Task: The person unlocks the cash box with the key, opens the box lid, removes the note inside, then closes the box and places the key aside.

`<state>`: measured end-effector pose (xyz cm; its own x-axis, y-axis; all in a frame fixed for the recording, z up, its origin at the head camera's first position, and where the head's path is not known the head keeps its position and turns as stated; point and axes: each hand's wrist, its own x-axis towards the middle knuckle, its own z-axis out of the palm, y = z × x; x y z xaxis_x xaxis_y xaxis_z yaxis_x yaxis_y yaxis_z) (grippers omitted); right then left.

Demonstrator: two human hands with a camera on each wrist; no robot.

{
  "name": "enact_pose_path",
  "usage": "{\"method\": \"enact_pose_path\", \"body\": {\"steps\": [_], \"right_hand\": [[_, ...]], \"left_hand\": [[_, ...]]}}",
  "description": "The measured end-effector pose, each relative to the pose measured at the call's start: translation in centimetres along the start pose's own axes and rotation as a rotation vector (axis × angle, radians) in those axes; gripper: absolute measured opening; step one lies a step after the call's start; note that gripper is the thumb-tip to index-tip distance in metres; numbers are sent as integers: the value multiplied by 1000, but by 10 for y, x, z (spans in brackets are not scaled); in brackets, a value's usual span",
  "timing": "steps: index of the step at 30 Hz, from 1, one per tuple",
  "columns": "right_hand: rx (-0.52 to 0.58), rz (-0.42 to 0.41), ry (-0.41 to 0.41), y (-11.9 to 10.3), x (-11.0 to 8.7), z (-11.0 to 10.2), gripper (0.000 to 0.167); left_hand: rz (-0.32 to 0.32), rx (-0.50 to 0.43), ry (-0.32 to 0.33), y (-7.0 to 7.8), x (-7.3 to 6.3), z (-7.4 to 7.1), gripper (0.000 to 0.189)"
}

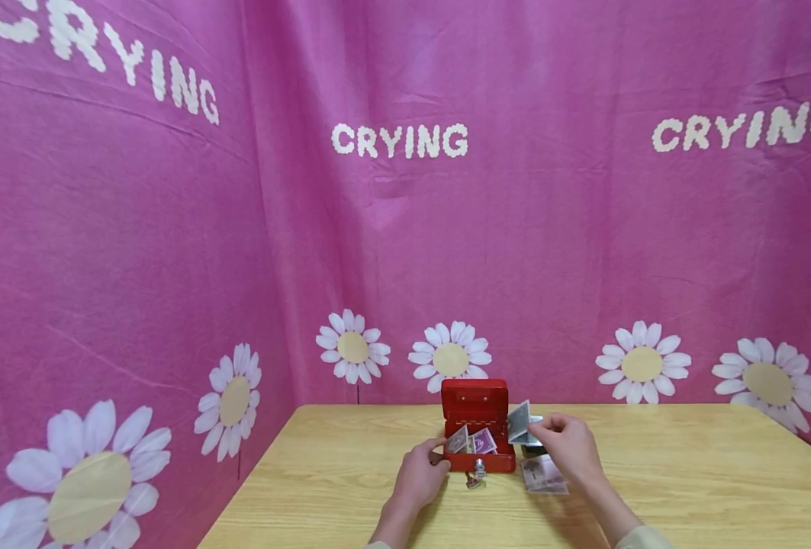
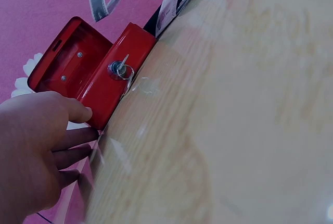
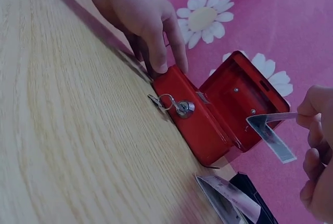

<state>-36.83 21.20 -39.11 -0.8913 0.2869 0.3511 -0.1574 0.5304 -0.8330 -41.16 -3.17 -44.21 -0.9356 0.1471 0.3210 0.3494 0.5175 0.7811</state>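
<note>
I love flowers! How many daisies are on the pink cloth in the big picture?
6: two daisies on the left side, four along the back; more may be hidden.

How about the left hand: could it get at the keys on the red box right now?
Probably yes: the left hand touches the left end of the red box, and nothing seems to stand between it and the keys hanging at the lock on the front.
</note>
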Motion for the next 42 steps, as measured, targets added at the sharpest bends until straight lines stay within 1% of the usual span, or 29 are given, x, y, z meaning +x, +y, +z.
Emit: {"method": "enact_pose_path", "body": {"steps": [4,7,11,15,19,26,30,33,37,42], "right_hand": [[6,1,-6,1,1,-1,18],[-8,0,-10,3,1,-2,19],[-36,8,-20,7,0,-8,21],[-42,36,-28,11,-1,-16,23],[-47,35,-35,14,-2,-23,25],[-17,54,-53,14,0,-27,25],[-29,55,-49,16,1,-30,25],[-33,58,-37,17,1,-33,24],[-25,63,-44,19,1,-40,24],[-25,82,-45,24,1,-48,25]], "left_hand": [[-12,3,-4,1,0,-1,42],[-2,2,2,1,-2,-2,42],[16,3,14,2,-3,-3,43],[20,6,9,1,-3,-1,42],[25,12,5,0,-3,0,41],[30,8,15,1,-5,-3,41],[30,10,10,0,-4,-4,41],[39,15,10,-1,-3,-2,42],[38,19,10,-2,-3,-1,42],[24,16,-4,0,-2,-1,42]]}}
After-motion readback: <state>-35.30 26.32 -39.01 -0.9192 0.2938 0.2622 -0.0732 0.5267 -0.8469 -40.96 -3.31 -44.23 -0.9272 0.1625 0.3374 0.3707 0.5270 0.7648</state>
